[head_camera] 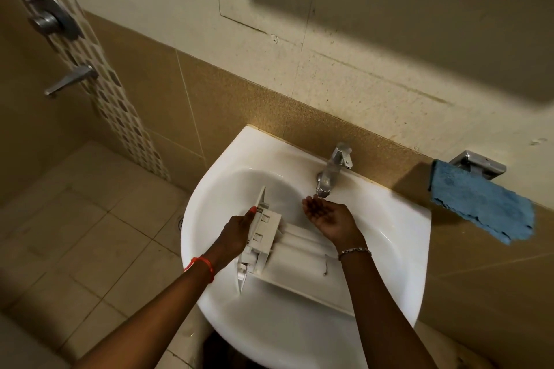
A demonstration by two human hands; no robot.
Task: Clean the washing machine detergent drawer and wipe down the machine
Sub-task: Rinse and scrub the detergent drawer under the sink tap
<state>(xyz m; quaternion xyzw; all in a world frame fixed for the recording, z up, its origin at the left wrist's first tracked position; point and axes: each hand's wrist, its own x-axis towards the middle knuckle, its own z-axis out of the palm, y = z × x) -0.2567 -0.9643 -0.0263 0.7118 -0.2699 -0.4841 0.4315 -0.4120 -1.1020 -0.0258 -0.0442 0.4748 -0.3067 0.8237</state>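
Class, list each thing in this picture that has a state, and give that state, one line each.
drawer: lying in the sink.
left hand: grips the drawer's front panel.
right hand: open, cupped palm-up under the tap.
tap: running or not, cannot tell.
cloth: hanging from the wall holder.

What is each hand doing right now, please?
Left hand: holding the detergent drawer by its front.
Right hand: open, cupped under the tap.

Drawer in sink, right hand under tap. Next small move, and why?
Probably tip the right hand over the drawer to wet it. Its palm is cupped upward below the tap, while the drawer, gripped at its front panel by the left hand, lies beside the spout, not under it.
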